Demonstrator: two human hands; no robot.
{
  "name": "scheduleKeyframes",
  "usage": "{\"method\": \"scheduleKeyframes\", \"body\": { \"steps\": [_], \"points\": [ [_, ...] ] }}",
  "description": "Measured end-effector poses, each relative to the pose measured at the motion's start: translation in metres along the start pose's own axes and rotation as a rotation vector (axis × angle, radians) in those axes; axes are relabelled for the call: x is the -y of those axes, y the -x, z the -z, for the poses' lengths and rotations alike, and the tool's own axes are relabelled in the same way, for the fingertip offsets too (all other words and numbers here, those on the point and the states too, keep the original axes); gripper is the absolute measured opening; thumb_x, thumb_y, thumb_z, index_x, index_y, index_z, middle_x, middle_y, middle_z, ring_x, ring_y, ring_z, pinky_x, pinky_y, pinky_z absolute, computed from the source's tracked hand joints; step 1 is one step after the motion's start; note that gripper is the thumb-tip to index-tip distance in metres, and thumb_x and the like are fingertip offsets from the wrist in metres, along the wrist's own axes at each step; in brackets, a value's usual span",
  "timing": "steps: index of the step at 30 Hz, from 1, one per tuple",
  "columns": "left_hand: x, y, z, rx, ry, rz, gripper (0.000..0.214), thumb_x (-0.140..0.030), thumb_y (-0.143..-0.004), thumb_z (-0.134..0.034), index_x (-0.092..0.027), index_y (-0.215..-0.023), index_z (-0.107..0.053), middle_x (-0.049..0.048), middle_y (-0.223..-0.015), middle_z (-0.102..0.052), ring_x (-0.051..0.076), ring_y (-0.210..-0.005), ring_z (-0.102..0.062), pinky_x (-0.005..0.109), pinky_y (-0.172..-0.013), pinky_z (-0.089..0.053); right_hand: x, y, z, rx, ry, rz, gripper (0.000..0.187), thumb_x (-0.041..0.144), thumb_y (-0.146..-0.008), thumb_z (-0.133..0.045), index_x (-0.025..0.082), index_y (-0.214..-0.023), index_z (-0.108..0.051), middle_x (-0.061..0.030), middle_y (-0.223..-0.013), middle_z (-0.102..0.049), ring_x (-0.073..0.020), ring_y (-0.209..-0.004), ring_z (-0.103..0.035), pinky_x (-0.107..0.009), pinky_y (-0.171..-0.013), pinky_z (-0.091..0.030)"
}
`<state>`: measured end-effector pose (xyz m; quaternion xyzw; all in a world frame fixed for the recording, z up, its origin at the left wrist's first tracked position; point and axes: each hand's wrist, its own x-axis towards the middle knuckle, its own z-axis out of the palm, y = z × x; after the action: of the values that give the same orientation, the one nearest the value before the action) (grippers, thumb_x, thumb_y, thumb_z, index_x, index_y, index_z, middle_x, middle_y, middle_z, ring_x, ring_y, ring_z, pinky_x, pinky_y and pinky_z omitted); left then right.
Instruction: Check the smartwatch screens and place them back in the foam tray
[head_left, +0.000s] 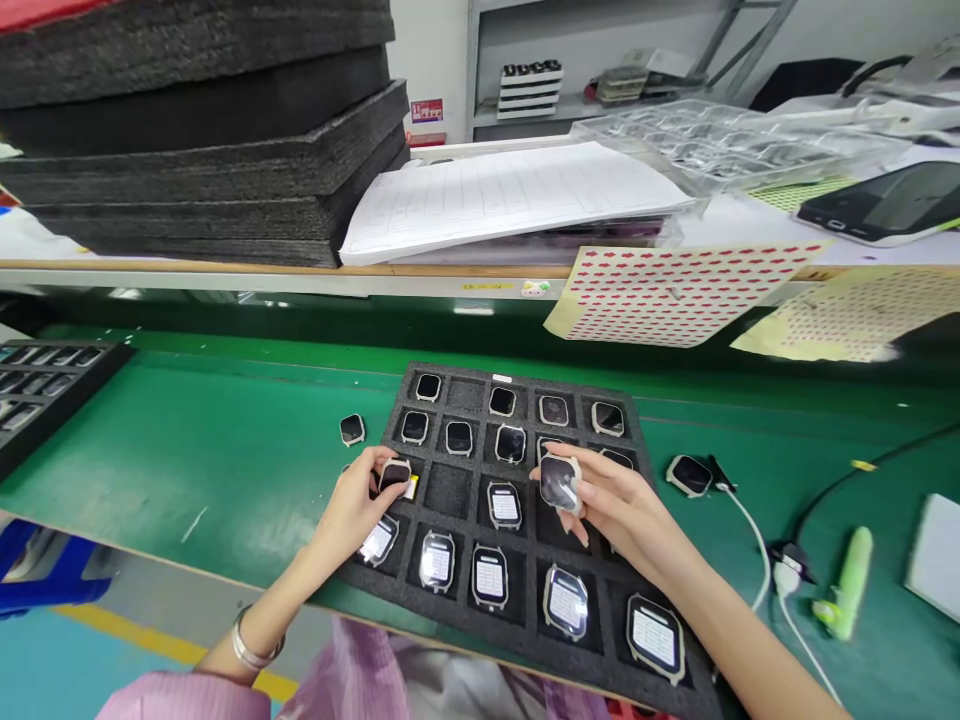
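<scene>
A black foam tray point(450, 490) with square pockets lies on the green bench, and several pockets hold small smartwatch bodies. My left hand point(352, 510) pinches one dark-screened watch body point(395, 474) over the tray's left side. My right hand point(622, 515) holds another watch body point(559, 483) up above the tray's middle, its screen facing me. Watches in the near rows point(490, 577) have lit white screens; those in the far rows point(459, 437) are dark.
A loose watch body point(352, 429) lies on the green mat left of the tray. Another point(688, 475) sits on a white charging cable at the right, near a green tool point(847, 585). A second tray point(37, 385) is far left. The shelf holds foam sheets point(202, 130), papers and sticker sheets point(675, 290).
</scene>
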<state>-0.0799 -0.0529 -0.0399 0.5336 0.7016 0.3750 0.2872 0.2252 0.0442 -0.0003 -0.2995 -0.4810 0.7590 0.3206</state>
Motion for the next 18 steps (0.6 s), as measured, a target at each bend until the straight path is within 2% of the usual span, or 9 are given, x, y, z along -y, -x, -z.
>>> {"method": "scheduleKeyframes", "body": {
  "steps": [2,4,6,8,13,15,18],
  "points": [
    [-0.001,-0.004,0.005,0.046,0.146,0.048,0.032,-0.030,-0.073,-0.070,-0.016,-0.099,-0.059,0.0038,-0.079,-0.067,0.018,-0.068,-0.061,0.029,-0.063,-0.049,0.003,0.000,-0.002,0.008,-0.003,-0.003,0.037,0.029,-0.086,-0.066,0.024,-0.122,-0.060,-0.0098,-0.102,-0.066,-0.0134,-0.061,-0.060,-0.023,-0.048,-0.049],
    [-0.009,-0.010,0.012,0.113,0.286,0.077,0.028,-0.034,-0.072,-0.072,-0.014,-0.090,-0.063,0.0059,-0.077,-0.069,0.018,-0.068,-0.064,0.029,-0.064,-0.050,0.006,-0.002,-0.004,0.017,-0.005,0.000,0.037,0.028,-0.085,-0.067,0.024,-0.121,-0.060,-0.0099,-0.102,-0.066,-0.0137,-0.062,-0.061,-0.023,-0.049,-0.049],
    [-0.024,-0.017,0.017,0.175,0.401,0.084,0.024,-0.035,-0.073,-0.072,-0.013,-0.081,-0.065,0.0073,-0.077,-0.069,0.018,-0.069,-0.064,0.026,-0.063,-0.050,0.012,-0.005,-0.008,0.027,0.003,0.013,0.035,0.028,-0.084,-0.068,0.023,-0.118,-0.062,-0.0103,-0.103,-0.066,-0.0137,-0.061,-0.061,-0.023,-0.048,-0.049],
    [-0.045,-0.024,0.018,0.230,0.484,0.072,0.025,-0.035,-0.073,-0.071,-0.012,-0.081,-0.066,0.0072,-0.077,-0.068,0.016,-0.068,-0.062,0.023,-0.057,-0.047,0.019,-0.009,-0.015,0.041,0.017,0.031,0.033,0.027,-0.083,-0.069,0.021,-0.116,-0.064,-0.0113,-0.105,-0.066,-0.0139,-0.060,-0.062,-0.023,-0.047,-0.048],
    [-0.095,-0.041,0.001,0.375,0.771,0.084,0.028,-0.038,-0.081,-0.065,-0.013,-0.093,-0.062,0.0093,-0.087,-0.066,0.015,-0.071,-0.060,0.016,-0.043,-0.042,0.034,-0.019,-0.031,0.095,-0.006,0.077,0.037,0.026,-0.081,-0.071,0.019,-0.116,-0.064,-0.0092,-0.092,-0.067,-0.0150,-0.058,-0.062,-0.024,-0.047,-0.049],
    [-0.107,-0.046,-0.009,0.400,0.897,0.110,0.029,-0.037,-0.080,-0.067,-0.013,-0.094,-0.060,0.0074,-0.086,-0.065,0.015,-0.073,-0.060,0.017,-0.046,-0.047,0.035,-0.022,-0.031,0.109,-0.052,0.085,0.039,0.026,-0.080,-0.071,0.018,-0.117,-0.063,-0.0071,-0.086,-0.066,-0.0153,-0.058,-0.062,-0.024,-0.046,-0.049],
    [-0.115,-0.051,-0.022,0.433,0.960,0.124,0.030,-0.035,-0.080,-0.067,-0.014,-0.100,-0.059,0.0035,-0.082,-0.060,0.012,-0.070,-0.057,0.017,-0.047,-0.046,0.030,-0.025,-0.025,0.109,-0.117,0.091,0.039,0.025,-0.080,-0.070,0.019,-0.118,-0.062,-0.0067,-0.087,-0.066,-0.0145,-0.057,-0.062,-0.024,-0.046,-0.049]
  ]
}}
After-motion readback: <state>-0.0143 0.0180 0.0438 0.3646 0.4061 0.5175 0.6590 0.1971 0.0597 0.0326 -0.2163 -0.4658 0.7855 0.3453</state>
